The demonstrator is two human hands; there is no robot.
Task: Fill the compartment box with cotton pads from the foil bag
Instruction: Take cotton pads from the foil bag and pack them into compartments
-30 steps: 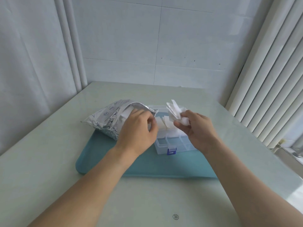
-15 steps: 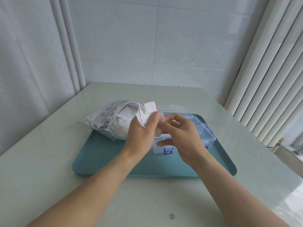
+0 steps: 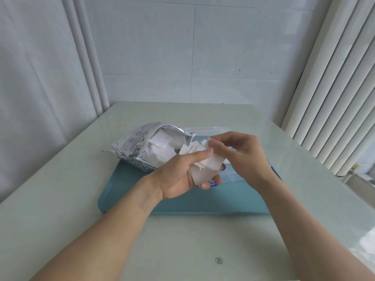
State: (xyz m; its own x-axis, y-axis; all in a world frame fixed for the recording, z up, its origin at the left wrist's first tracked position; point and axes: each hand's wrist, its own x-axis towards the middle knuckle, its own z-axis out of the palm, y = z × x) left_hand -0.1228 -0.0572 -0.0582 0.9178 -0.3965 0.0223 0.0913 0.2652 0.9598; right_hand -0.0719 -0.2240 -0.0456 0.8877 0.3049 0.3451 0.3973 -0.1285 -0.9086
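The left hand (image 3: pixel 182 175) clutches a loose wad of pads (image 3: pixel 205 169) above the box (image 3: pixel 233 175) while the right hand (image 3: pixel 241 155) pinches one, so loose strays may flutter onto the tray (image 3: pixel 142 191).

Both bare forearms reached forward and converged at the middle. The left hand (image 3: pixel 180 175) was turned palm-up and inward, its fingers and thumb curled round a wad of cotton pads (image 3: pixel 205 167). The right hand (image 3: pixel 241 157) arched over it, fingertips pinching the top of the same wad.
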